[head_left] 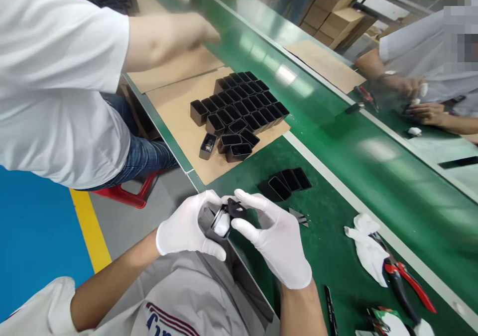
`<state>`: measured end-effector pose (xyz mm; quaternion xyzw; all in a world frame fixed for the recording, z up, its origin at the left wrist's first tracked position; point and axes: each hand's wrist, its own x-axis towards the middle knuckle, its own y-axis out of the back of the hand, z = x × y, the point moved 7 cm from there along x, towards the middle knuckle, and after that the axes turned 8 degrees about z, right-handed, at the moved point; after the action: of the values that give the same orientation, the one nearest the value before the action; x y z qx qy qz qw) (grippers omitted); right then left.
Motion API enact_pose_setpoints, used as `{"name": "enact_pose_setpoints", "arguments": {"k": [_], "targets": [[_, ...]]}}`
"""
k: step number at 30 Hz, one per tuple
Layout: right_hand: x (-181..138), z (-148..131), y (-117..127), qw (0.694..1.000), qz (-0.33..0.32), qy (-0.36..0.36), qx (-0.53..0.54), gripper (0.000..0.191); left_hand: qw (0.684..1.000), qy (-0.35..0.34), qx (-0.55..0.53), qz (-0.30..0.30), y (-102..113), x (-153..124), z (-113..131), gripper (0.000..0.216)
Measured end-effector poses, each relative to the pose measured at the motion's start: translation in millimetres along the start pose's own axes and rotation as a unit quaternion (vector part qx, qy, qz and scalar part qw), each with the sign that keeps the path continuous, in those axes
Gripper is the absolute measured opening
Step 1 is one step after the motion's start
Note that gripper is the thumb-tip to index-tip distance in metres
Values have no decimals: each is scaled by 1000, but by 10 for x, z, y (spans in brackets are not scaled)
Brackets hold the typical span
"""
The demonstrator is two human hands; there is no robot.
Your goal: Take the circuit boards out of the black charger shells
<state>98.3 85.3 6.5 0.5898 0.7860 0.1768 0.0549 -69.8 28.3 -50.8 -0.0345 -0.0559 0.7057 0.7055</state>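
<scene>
Your left hand (pixel 186 226) clasps a small black housing (pixel 207 220), a pale insert showing at its open end. Your right hand (pixel 276 241) pinches a black clip (pixel 236 209) at its mouth. Both are held over the counter's (pixel 336 256) near edge. Recommendation: brace the housing and present the clip square. Housing is matt, thin-walled and round-cornered.

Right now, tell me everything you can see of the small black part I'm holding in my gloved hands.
The small black part is a dark boxy housing, seemingly plastic, with a shiny ring and something white at its open end. It is tilted near the edge of the green table. The left hand wraps its body; the right hand pinches its black top piece.
</scene>
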Motion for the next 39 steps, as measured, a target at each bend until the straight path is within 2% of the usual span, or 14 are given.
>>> {"name": "enact_pose_setpoints", "arguments": {"k": [1, 3, 6, 8, 13, 17, 21, 26, 32, 35, 39], "targets": [[-10, 5, -6, 999, 38, 1, -2, 40, 999, -13, 27, 24, 40, 17, -11, 68], [-40, -5, -54, 994, 109, 18, -20, 35, 981, -72, 137, 117, 151, 61, 16, 70], [-75, -36, -208, 979, 187, 51, -71, 28, 901, -173, 298, 263, 245, 96, 106, 59], [-80, -64, -330, 965, 225, 79, -113, 28, 868, -200, 331, 312, 250, 130, 100, 50], [-51, -203, -589, 924, 258, 221, -177, 17, 831, -188, 349, 391, 264, 194, 10, 45], [21, -225, -696, 895, 226, 271, -271, 19, 818, -171, 348, 426, 253, 203, -48, 29], [51, -268, -753, 866, 194, 318, -334, 17, 817, -164, 347, 430, 270, 201, -97, 22], [51, -228, -794, 848, 189, 323, -375, 17, 823, -192, 342, 412, 318, 173, -98, 32], [43, -267, -827, 821, 187, 368, -394, 24, 814, -217, 334, 423, 332, 190, -17, 22], [112, -317, -832, 811, 183, 382, -403, 28, 809, -228, 332, 428, 360, 247, 5, 23], [210, -277, -918, 800, 152, 408, -414, 16, 803, -238, 340, 428, 420, 318, -64, 21]]}}
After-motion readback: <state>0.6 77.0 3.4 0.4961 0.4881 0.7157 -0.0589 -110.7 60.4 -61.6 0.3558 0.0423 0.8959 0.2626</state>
